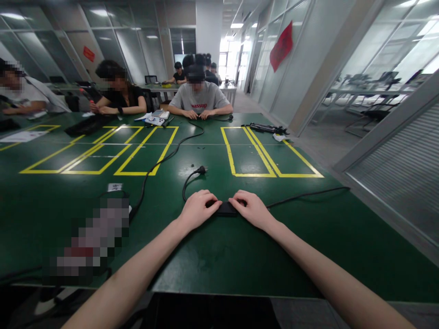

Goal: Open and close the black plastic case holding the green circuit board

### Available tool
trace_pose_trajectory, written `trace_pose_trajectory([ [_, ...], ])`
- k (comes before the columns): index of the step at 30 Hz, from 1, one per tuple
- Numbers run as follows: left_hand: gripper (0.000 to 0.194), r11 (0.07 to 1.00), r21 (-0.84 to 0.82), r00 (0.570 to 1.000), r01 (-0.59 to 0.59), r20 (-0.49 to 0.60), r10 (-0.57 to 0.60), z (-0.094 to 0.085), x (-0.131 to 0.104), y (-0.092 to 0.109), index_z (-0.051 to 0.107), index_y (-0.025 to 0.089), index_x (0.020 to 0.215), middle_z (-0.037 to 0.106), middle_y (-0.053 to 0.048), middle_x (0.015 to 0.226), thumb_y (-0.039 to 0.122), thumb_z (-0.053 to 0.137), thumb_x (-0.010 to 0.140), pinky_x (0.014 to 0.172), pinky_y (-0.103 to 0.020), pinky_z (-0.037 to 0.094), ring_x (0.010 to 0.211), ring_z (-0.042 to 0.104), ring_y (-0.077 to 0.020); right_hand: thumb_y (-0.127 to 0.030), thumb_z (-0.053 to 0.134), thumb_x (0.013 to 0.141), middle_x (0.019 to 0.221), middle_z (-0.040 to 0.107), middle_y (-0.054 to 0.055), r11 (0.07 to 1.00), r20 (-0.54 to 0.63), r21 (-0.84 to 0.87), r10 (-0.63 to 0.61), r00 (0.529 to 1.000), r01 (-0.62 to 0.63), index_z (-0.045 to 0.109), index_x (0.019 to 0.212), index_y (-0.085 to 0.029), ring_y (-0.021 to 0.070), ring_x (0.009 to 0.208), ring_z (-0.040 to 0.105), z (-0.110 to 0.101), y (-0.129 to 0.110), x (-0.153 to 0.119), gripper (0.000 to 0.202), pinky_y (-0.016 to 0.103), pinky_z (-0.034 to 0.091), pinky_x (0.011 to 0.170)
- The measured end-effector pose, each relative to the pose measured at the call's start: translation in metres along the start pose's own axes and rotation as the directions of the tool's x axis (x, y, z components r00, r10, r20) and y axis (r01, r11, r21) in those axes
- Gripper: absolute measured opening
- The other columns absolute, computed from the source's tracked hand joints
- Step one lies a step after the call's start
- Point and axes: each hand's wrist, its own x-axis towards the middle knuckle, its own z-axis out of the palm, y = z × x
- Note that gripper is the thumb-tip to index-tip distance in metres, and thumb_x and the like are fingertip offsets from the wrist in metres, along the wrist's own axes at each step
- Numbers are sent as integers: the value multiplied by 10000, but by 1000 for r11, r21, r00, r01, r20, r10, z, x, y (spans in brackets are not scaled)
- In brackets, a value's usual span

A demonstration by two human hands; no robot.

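Two ends of a black box (227,210) pinched | left hand (198,209), right hand (254,209) opposed, probably for steadiness | green table (219,260) beneath

**Bench finishes: smooth, mixed gloss**

The box (227,209) I held looked like dark matt plastic. Plug (202,170): moulded plastic; its cord (184,187) looked smooth, rubbery. My table top (219,256) was smooth and semi-gloss, catching blurry light patches. Yellow strips (298,175) looked like thin, flat tape. White tag (115,187): paper-like. Grey shirt (202,98) opposite: matt cloth. Red banner (281,45): paper or cloth, couldn't tell.
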Motion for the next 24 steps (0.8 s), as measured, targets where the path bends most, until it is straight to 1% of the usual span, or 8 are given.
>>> trace_pose_trajectory([
  [4, 273, 999, 27, 1000, -22, 3, 22, 1, -1, 0, 762, 201, 845, 696, -43, 843, 428, 660, 956, 789, -327, 486, 826, 636, -209, -338, 490, 1000, 745, 603, 25, 992, -6, -120, -28, 1000, 27, 590, 689, -225, 161, 659, 553, 4, 0, -2, 346, 290, 374, 604],
  [9, 316, 986, 122, 992, -112, 66, 104, 1, -4, 0, 777, 213, 1075, 688, -72, 966, 476, 644, 961, 854, -363, 496, 928, 636, -236, -239, 456, 1013, 788, 633, 36, 948, -14, -312, -69, 997, 61, 585, 790, -231, 182, 714, 585, 14, -2, -4, 258, 293, 381, 651],
  [13, 371, 965, 172, 979, -199, 71, 189, 2, -7, 2, 697, 235, 1308, 693, -90, 1093, 419, 573, 1010, 902, -382, 490, 1009, 627, -241, -180, 437, 1020, 813, 644, 57, 902, 1, -415, -128, 992, 117, 584, 853, -224, 203, 739, 592, 20, -2, -5, 228, 308, 385, 680],
  [17, 370, 937, 200, 957, -285, 112, 267, 6, -10, 7, 642, 235, 1379, 722, -94, 1170, 322, 489, 1053, 932, -382, 468, 1062, 626, -238, -161, 409, 1032, 821, 647, 68, 863, 20, -481, -169, 985, 158, 593, 874, -217, 210, 757, 598, 22, -2, -6, 249, 317, 390, 697],
  [19, 370, 935, 203, 955, -290, 117, 271, 6, -10, 8, 633, 222, 1386, 738, -93, 1175, 303, 481, 1059, 931, -383, 457, 1070, 632, -242, -158, 406, 1032, 831, 652, 78, 852, 15, -499, -175, 985, 159, 603, 874, -212, 214, 763, 598, 21, -3, -6, 259, 325, 400, 709],
  [21, 369, 934, 209, 956, -290, 118, 270, 6, -10, 9, 628, 217, 1390, 745, -89, 1190, 303, 486, 1060, 933, -386, 446, 1080, 637, -247, -160, 417, 1027, 901, 672, 97, 870, -36, -467, -198, 980, 159, 619, 902, -204, 225, 817, 614, 17, -7, -7, 242, 334, 429, 745],
  [23, 361, 935, 207, 956, -288, 118, 268, 5, -9, 9, 631, 218, 1382, 751, -83, 1204, 313, 500, 1059, 940, -387, 435, 1093, 643, -250, -181, 457, 1017, 1004, 687, 116, 908, -116, -370, -252, 961, 194, 632, 941, -202, 239, 915, 629, 12, -11, -8, 192, 348, 467, 807],
  [24, 355, 938, 200, 957, -285, 116, 266, 4, -9, 9, 635, 218, 1374, 753, -81, 1211, 320, 507, 1059, 946, -388, 432, 1101, 647, -251, -194, 482, 1010, 1027, 690, 116, 923, -140, -306, -288, 947, 235, 635, 942, -208, 241, 944, 630, 9, -13, -9, 168, 356, 482, 830],
])
